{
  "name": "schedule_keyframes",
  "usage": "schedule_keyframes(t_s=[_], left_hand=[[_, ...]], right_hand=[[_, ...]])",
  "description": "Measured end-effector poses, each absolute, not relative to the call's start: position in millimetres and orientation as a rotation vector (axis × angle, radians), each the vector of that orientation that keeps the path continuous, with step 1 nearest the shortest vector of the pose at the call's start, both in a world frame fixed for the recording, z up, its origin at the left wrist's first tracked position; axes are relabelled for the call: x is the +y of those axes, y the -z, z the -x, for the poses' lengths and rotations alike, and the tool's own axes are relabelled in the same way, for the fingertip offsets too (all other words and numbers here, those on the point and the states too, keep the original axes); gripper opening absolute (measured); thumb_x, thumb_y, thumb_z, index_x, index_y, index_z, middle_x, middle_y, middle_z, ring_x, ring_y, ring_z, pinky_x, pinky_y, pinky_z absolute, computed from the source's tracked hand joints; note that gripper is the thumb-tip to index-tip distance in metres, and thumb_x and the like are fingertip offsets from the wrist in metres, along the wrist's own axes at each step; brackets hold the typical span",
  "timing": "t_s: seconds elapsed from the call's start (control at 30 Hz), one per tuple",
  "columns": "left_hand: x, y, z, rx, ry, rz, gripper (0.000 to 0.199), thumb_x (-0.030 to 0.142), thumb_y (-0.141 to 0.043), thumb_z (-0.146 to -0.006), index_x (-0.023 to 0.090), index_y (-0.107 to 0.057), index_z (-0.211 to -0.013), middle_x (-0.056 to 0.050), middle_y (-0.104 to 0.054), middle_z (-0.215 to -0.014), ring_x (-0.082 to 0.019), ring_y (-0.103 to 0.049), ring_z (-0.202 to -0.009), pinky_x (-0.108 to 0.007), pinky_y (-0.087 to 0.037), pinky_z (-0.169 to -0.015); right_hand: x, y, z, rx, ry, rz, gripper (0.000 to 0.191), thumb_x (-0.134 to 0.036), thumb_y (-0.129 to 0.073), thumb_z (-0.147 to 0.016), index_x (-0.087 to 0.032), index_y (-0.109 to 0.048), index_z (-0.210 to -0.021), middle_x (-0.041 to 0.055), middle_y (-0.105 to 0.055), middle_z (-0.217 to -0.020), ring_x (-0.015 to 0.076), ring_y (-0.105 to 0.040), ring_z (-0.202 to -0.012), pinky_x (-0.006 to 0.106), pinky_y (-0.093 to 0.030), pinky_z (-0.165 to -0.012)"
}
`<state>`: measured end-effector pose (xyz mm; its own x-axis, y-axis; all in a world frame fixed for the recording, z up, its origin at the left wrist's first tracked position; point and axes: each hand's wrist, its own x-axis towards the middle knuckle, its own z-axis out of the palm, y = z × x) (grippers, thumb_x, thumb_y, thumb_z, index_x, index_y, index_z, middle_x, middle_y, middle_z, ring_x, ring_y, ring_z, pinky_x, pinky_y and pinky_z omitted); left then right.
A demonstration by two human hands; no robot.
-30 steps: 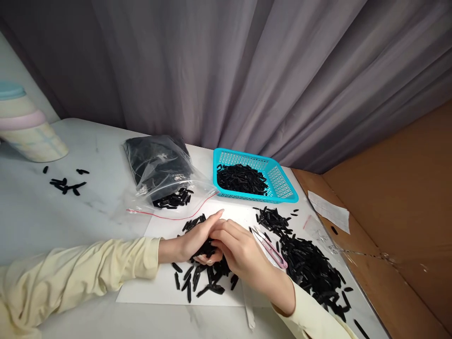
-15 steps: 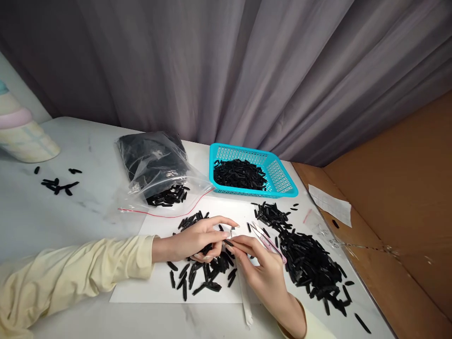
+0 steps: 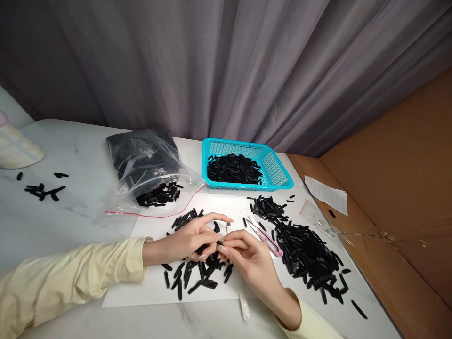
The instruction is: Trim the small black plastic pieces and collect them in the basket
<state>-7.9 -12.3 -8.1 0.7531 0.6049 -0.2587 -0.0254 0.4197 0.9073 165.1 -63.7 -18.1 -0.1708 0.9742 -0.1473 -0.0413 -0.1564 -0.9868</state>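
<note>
My left hand (image 3: 190, 239) pinches a small black strip (image 3: 220, 243), its index finger stretched out above. On the same strip, the thumb and fingertips of my right hand (image 3: 254, 263) close from the other side. A tiny grey piece (image 3: 228, 224) shows by the left index fingertip; I cannot make out what it is. Under both hands, many loose black strips (image 3: 203, 277) are spread over a white sheet (image 3: 141, 287). Pink-handled thread snips (image 3: 273, 246) lie just right of my right hand. A thin white strip (image 3: 243, 303) runs out below that hand.
Behind the sheet stands a blue basket (image 3: 284, 182) holding black strips. To its left, a clear zip bag (image 3: 141, 155) spills similar strips. A large black pile (image 3: 307, 259) lies at the right. A pale cup-like object (image 3: 17, 146) stands far left, and cardboard (image 3: 395, 169) walls the right side.
The view has shifted slightly, so things sit further left. My right fingertips have come closer to the left ones, and the black strip now shows less between them.
</note>
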Motion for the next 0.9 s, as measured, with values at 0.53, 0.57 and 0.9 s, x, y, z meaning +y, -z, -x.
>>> schedule_keyframes(t_s=[0.53, 0.57, 0.9], left_hand=[[-13.9, 10.9, 6.6, 0.587, -0.436, -1.115, 0.061, 0.045, -0.057, -0.084, 0.016, -0.033, -0.132, 0.012, -0.041, -0.044, -0.004, -0.027, -0.035, -0.013, -0.021, -0.033], [-13.9, 10.6, 6.6, 0.596, -0.433, -1.114, 0.062, 0.046, -0.057, -0.084, 0.016, -0.033, -0.132, 0.012, -0.041, -0.044, -0.004, -0.026, -0.034, -0.013, -0.02, -0.033], [-13.5, 10.8, 5.3, 0.574, -0.337, -1.181, 0.063, 0.05, -0.046, -0.088, 0.016, -0.028, -0.138, 0.011, -0.042, -0.044, -0.006, -0.031, -0.036, -0.012, -0.023, -0.032]], right_hand=[[-59.4, 18.7, -164.6, -1.027, -1.605, 1.096, 0.029, -0.032, -0.079, -0.065, -0.016, -0.059, -0.079, -0.0041, -0.058, -0.059, 0.0083, -0.057, -0.049, 0.015, -0.047, -0.039], [-59.5, 18.4, -164.0, -0.982, -1.582, 1.109, 0.032, -0.032, -0.08, -0.063, -0.017, -0.055, -0.074, -0.0042, -0.059, -0.055, 0.0098, -0.059, -0.047, 0.016, -0.047, -0.038], [-65.2, 18.0, -159.7, -0.934, -1.48, 1.155, 0.034, -0.033, -0.08, -0.063, -0.017, -0.05, -0.057, -0.0011, -0.063, -0.045, 0.0097, -0.056, -0.037, 0.018, -0.044, -0.037]])
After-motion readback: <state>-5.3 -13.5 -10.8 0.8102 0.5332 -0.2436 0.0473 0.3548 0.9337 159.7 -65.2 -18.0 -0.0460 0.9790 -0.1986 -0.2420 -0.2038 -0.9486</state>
